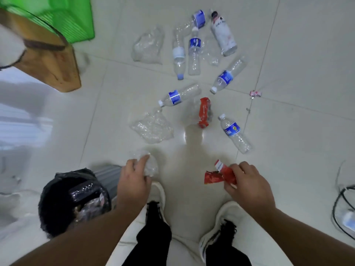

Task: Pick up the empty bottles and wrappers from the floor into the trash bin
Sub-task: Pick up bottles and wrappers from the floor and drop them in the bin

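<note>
My left hand [134,179] grips a crumpled clear plastic wrapper [150,166] just above the floor. A red wrapper [219,174] is pinched in my right hand [247,183]. The trash bin [57,200], lined with a black bag and holding some clear plastic, stands at my lower left, beside my left forearm. Several empty clear bottles with blue labels lie ahead, among them one [179,96] in the middle and one [235,134] to the right. A second red wrapper [204,115] and a clear crumpled wrapper [152,128] lie between them.
A wooden furniture leg [55,64] and a green basket [71,18] stand at the upper left. Black cables [340,206] lie at the right edge. A small pink scrap [255,93] lies on the tiles. My white shoes [221,223] are below the hands.
</note>
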Tool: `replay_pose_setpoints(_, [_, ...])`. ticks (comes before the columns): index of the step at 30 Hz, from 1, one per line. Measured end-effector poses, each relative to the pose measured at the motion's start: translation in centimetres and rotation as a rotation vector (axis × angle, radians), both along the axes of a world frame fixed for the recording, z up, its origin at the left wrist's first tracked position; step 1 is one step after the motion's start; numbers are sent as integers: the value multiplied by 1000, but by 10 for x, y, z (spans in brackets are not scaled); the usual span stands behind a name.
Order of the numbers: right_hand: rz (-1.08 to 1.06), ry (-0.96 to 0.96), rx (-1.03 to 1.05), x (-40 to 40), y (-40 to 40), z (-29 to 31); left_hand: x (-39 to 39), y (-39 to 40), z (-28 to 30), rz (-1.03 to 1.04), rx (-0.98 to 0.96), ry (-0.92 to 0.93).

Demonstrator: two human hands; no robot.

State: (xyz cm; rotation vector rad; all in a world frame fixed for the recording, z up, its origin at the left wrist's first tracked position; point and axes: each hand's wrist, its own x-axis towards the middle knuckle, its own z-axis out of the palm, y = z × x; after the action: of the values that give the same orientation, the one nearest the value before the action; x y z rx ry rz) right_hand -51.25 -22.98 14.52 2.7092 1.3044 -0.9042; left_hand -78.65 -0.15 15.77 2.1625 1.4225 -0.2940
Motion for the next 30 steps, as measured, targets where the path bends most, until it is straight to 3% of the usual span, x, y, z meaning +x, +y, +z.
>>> replay_pose_setpoints(2, [37,12,-32,15,16,47,14,12,44,2,1,-12])
replay_pose_setpoints(5, [-72,22,-65,34,40,93,36,29,75,61,-36,-9])
replay_pose_setpoints(8, [-213,43,-38,52,67,102,59,48,74,47,-64,19])
replay_pose_setpoints(10, [-194,32,-68,65,79,92,73,65,61,18,-74,18])
replay_pose_setpoints(17, [-256,-25,-202,90,113,-14,101,122,-43,-93,-14,128])
replay_pose_setpoints(22, [-492,-25,-160,112,114,-131,95,135,-159,-117,34,125])
replay_pose_setpoints(26, [-355,-203,-106,107,103,-220,86,124,-240,-13,-51,236])
replay_pose_setpoints(28, [-305,-277,-78,105,102,-236,83,118,-256,-47,-61,233])
replay_pose_setpoints(30, [-301,-219,-76,102,100,-227,83,112,-252,-116,-71,142])
